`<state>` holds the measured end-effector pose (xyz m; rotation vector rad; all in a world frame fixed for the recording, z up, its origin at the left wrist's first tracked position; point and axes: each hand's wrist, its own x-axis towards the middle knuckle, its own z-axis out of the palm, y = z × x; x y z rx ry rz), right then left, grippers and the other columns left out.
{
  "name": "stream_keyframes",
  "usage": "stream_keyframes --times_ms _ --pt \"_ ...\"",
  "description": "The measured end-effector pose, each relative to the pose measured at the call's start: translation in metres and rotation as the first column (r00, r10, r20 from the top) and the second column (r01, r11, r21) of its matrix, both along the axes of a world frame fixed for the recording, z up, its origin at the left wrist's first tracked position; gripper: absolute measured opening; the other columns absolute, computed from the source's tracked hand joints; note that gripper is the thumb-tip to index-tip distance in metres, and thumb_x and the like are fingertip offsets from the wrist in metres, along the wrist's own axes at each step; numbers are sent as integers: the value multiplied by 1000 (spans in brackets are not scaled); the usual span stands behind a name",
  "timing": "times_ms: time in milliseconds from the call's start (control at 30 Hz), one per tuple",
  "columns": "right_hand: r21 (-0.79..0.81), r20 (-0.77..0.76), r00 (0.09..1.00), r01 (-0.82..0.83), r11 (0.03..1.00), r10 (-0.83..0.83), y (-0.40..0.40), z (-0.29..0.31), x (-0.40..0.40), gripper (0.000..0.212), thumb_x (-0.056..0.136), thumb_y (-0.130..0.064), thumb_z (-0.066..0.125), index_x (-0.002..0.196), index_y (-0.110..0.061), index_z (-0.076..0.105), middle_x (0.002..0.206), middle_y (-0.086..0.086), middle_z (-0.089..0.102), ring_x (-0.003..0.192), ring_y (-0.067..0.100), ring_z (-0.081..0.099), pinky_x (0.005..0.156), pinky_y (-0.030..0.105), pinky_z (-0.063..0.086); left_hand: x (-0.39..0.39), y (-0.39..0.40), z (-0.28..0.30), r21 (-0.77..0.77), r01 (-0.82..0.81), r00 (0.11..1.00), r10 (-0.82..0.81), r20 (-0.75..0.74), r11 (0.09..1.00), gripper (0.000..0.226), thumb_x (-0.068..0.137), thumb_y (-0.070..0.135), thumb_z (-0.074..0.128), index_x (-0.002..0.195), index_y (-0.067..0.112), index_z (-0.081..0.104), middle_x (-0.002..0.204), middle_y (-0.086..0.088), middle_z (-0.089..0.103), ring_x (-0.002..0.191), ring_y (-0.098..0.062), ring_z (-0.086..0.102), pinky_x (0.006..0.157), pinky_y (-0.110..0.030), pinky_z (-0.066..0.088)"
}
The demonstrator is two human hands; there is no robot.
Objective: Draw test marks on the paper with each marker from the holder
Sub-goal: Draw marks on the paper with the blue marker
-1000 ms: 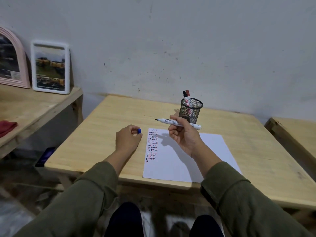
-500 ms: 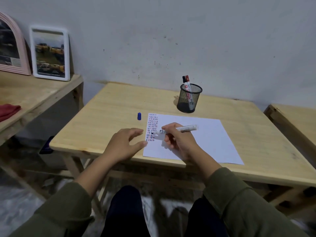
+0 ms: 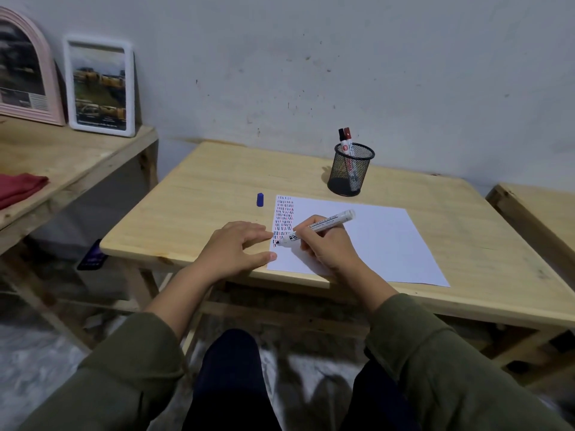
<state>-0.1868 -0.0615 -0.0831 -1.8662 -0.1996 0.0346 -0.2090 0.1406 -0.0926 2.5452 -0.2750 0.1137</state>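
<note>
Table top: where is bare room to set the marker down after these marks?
Bare wood lies left of the blue cap toward the table edge, and right of the paper. Crowded: the paper's left edge, where left hand, right hand and marker meet, and near the holder.

Since a second ago I've set the blue cap (image 3: 260, 199) on the table (image 3: 199, 194), flattened my left hand (image 3: 238, 248) beside the paper (image 3: 382, 241), and lowered the marker (image 3: 315, 228) in my right hand (image 3: 326, 248) to the marks.

I see two framed pictures (image 3: 99, 85) leaning on the wall and a red cloth (image 3: 20, 186) on the side table (image 3: 77, 157); a phone (image 3: 92, 256) lies below.
</note>
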Motion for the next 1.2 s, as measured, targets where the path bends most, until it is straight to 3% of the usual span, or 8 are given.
stream_keyframes --times_ms 700,800,867,933,1033,1200 --pt "-9 9 1000 -12 1000 12 0 -1 0 19 80 -27 57 76 -11 66 53 -13 63 52 -4 57 48 11 43 0 -3 7 60 4 999 -2 -34 998 53 78 53 62 128 38 54 142 12 47 135 -15 33 110 -38 28" --pt "71 -11 1000 16 997 -15 0 1 1 18 77 -30 57 75 -15 67 54 -12 63 52 -2 57 46 13 42 0 -2 6 51 8 1000 -6 -30 999 53 77 52 64 126 36 56 140 11 50 133 -14 36 109 -38 31" --pt "192 -52 998 55 980 -46 -1 3 3 12 75 -29 59 73 -20 68 52 -9 60 50 2 54 46 17 42 2 -2 6 -40 -26 999 25 -43 999 52 73 50 69 121 31 61 133 10 56 124 -11 46 100 -31 39" --pt "290 -81 995 82 954 -61 -1 7 6 11 77 -24 61 70 -24 68 52 -7 59 52 8 52 49 20 42 4 -5 8 -232 -125 992 118 -45 965 45 71 46 72 112 29 64 117 10 63 106 -5 56 83 -17 42" --pt "373 -73 995 85 924 -62 0 15 13 17 83 -13 60 74 -22 70 52 -3 59 47 10 51 44 20 40 17 -11 13 -362 -233 965 261 31 903 44 77 36 69 118 27 58 120 6 57 93 0 54 79 -17 38" --pt "434 -70 997 59 899 -32 4 32 27 13 87 -9 56 84 -16 67 53 -3 61 46 9 51 45 20 40 55 -13 24 -312 -303 944 328 28 900 49 85 23 62 132 26 48 134 -4 52 112 -13 54 85 -18 34"
